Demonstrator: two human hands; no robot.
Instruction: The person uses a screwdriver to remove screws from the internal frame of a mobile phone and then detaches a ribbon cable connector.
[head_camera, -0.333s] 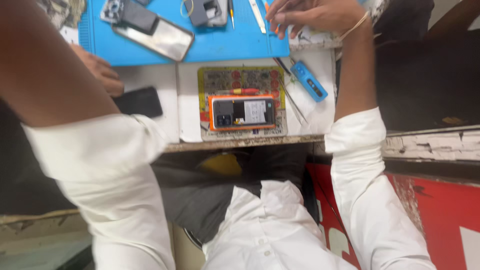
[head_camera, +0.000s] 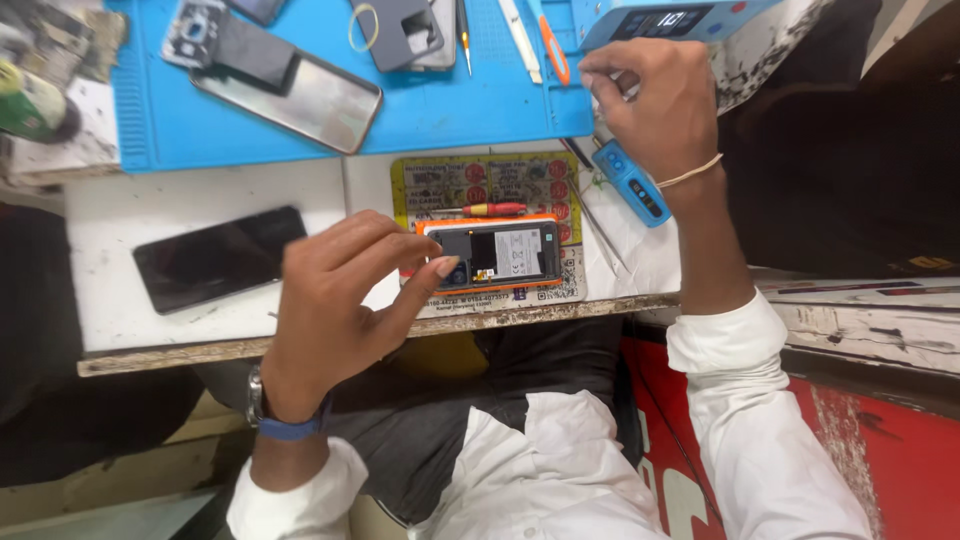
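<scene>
Opened orange-framed smartphone (head_camera: 495, 254), likely fragile and best gripped by its edges, beneath unclenched left hand (head_camera: 335, 300); right hand (head_camera: 655, 105) pinches something unclear.

Two hands: left hand (head_camera: 335, 300), right hand (head_camera: 655, 105). Three phones lie on the desk (head_camera: 120, 330): an opened phone (head_camera: 497, 254) in an orange frame, a black phone (head_camera: 220, 258), and a silver phone (head_camera: 285, 95). One blue mat (head_camera: 450, 110). One red screwdriver (head_camera: 493, 209). One blue tool (head_camera: 630, 182). One grey case (head_camera: 405, 30).
</scene>
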